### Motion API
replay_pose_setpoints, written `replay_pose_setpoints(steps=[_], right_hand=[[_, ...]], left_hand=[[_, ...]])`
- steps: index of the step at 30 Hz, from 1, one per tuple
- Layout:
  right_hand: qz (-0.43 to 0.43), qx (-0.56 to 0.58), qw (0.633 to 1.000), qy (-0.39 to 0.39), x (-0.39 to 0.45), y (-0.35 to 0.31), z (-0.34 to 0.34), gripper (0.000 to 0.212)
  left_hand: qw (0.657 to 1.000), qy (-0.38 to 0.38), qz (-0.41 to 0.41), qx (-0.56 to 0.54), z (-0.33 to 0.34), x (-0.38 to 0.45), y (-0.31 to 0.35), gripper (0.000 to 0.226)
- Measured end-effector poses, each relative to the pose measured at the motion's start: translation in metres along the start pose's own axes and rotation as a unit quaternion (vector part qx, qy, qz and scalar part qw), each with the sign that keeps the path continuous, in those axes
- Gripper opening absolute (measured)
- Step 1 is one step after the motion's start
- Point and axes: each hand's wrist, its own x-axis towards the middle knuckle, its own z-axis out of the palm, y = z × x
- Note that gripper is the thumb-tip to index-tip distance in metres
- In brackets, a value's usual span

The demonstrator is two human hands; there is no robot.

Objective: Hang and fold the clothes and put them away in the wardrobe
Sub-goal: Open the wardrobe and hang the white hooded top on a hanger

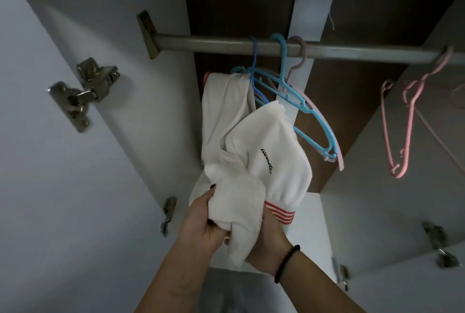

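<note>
Your left hand (201, 217) and right hand (266, 239) both have their fingers curled into the bunched lower part of the white sweatshirt (251, 151), low in the view at about 6 o'clock. Its upper part hangs from a blue hanger (254, 73) on the wardrobe rail (201, 42), up at 12 o'clock. It looks light, soft and limp, so it will likely sag wherever you let go. Take hold near the red-striped cuff (279, 213) or a seam, not loose folds.
</note>
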Motion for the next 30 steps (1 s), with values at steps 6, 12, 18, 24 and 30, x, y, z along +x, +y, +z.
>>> replay_pose_setpoints(steps=[6,12,18,24,30], right_hand=[[-0.043,0.134,0.989,-0.049,0.032,-0.016,0.016,0.007],[-0.124,-0.009,0.976,0.177,0.028,-0.029,0.033,0.031],[-0.179,-0.095,0.933,0.297,0.024,-0.034,0.023,0.034],[-0.261,-0.129,0.900,0.323,0.019,-0.055,0.024,0.027],[-0.231,-0.060,0.939,0.247,0.013,-0.061,0.018,0.019]], left_hand=[[0.998,0.008,-0.040,0.058,0.013,-0.007,0.011,0.046],[0.992,0.061,0.004,0.112,0.005,-0.005,0.034,0.025],[0.926,0.246,0.149,0.247,-0.018,0.008,0.028,0.007],[0.936,0.062,0.044,0.342,-0.018,-0.004,0.035,0.058],[0.793,0.185,0.195,0.547,-0.020,0.009,0.035,0.081]])
